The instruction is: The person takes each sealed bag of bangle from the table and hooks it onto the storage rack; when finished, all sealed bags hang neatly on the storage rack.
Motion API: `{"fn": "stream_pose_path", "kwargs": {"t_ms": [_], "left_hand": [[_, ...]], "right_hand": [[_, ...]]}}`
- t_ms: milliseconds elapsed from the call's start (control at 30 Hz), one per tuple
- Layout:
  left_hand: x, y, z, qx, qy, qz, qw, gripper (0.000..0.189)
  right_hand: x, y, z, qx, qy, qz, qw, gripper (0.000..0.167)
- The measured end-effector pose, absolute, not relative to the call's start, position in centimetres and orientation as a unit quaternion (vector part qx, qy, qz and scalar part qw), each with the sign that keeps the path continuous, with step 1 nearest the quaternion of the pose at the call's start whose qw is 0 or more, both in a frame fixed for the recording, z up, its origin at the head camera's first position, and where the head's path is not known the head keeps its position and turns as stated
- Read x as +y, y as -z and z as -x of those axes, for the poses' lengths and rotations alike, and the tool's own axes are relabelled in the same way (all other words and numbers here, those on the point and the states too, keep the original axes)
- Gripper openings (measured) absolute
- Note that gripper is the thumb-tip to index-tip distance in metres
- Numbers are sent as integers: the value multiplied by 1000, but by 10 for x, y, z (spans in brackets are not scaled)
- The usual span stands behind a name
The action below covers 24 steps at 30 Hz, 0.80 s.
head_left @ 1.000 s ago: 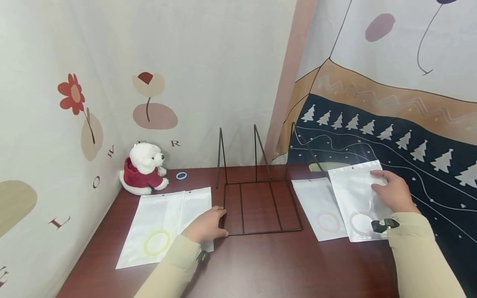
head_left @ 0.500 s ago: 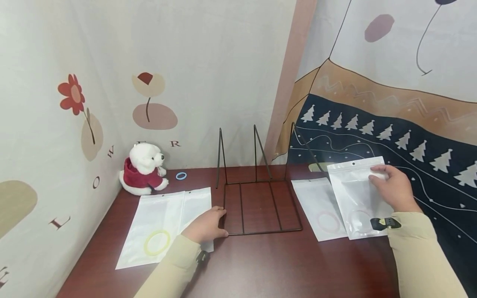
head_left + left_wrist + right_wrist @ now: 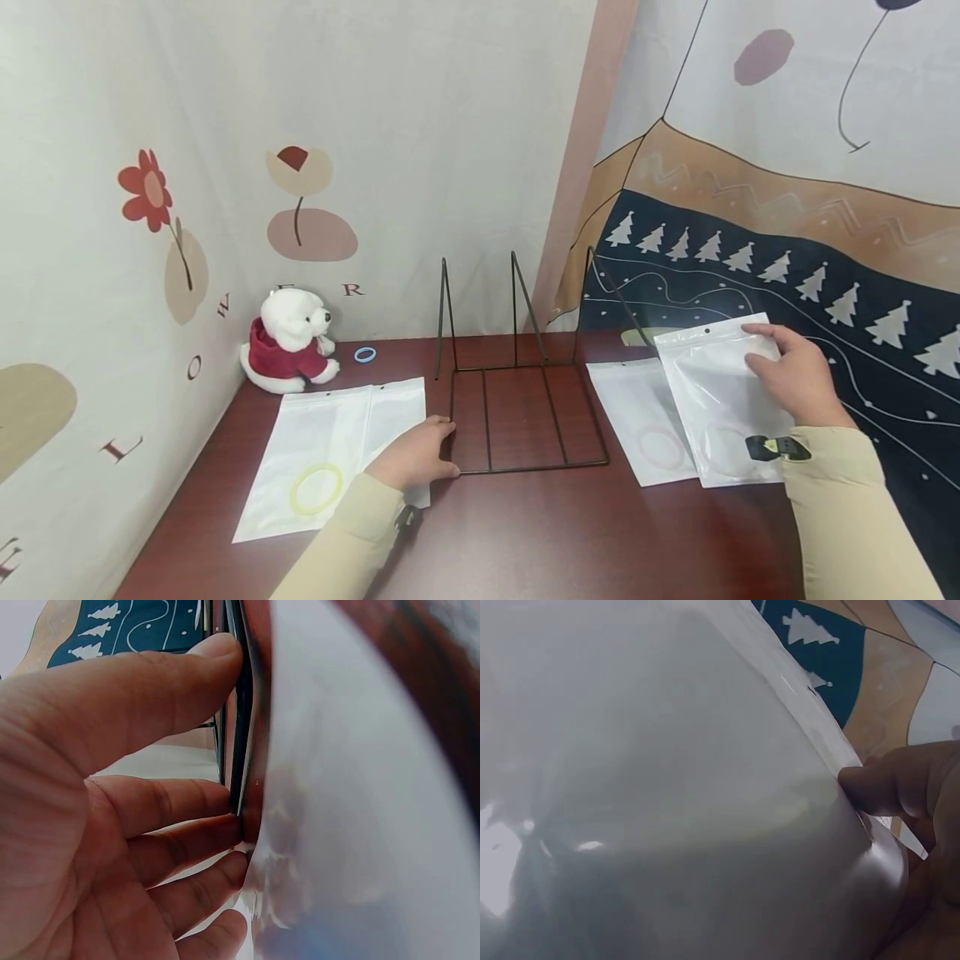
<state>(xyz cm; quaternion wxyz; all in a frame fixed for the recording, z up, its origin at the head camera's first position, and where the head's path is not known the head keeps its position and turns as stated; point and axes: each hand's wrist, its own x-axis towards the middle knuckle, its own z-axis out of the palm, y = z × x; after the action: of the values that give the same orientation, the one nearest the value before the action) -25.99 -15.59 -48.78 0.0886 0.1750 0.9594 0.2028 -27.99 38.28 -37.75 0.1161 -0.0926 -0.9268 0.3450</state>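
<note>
In the head view, my right hand (image 3: 799,375) pinches the upper right edge of a white zip bag (image 3: 720,392), thumb in front. The bag is tilted up and a faint ring shows through near its bottom. It overlaps another white zip bag (image 3: 626,400) with a pale pink ring (image 3: 661,449), lying flat. The right wrist view shows the thumb (image 3: 877,787) on the bag's edge. My left hand (image 3: 416,452) rests at the front left corner of a black wire rack (image 3: 547,468). In the left wrist view, its thumb (image 3: 214,656) and fingertips touch the wire, not wrapped around it.
Left of the rack lie two overlapping white zip bags (image 3: 330,425), one with a yellow ring (image 3: 316,489), partly behind the left arm. A white plush bear (image 3: 291,337) in red and a small blue ring (image 3: 364,355) are at the back. Patterned cloth walls enclose the brown table (image 3: 585,542).
My right hand has lifted and tilted the upper bag a little, its top edge moving up and slightly left. The ring inside shows more faintly. The left hand and rack have not moved.
</note>
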Motion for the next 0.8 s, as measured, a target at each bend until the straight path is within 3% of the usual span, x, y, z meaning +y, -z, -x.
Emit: {"fn": "stream_pose_path", "kwargs": {"t_ms": [267, 800], "left_hand": [[-156, 488, 259, 959, -204, -175, 89, 75], [-157, 487, 258, 959, -206, -173, 90, 76]], "right_hand": [[373, 363, 273, -931, -338, 72, 120, 63], [349, 340, 253, -905, -361, 87, 209, 44]]}}
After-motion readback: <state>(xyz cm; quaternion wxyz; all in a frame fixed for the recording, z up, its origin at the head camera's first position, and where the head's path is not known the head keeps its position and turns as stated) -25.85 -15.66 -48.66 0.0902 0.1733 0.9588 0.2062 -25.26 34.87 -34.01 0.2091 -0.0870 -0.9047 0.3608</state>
